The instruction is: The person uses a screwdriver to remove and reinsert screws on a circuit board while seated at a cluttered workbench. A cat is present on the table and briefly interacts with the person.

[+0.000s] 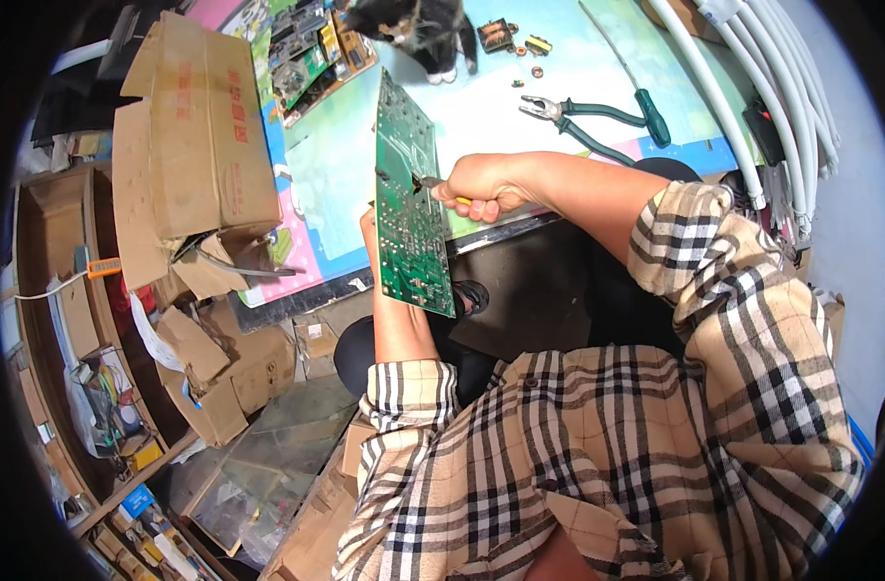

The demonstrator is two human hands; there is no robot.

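Gripping a slim tool [433,184], right hand [486,189] probes flat green circuit board [409,208].

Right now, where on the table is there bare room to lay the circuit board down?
The widest free patch of the table mat lies between the circuit board, the cat and the pliers. The far-left corner is crowded with a tray of boards; white cables fill the right edge.

Count from where I sit: one green circuit board [409,208] upright in front of me, one tool [433,184] against it. On the desk [520,116]: one pair of green-handled pliers [583,121], one green-handled screwdriver [626,73], one black-and-white cat [418,29]. One bundle of white hoses [772,87]. Three or more open cardboard boxes [191,145] at left.
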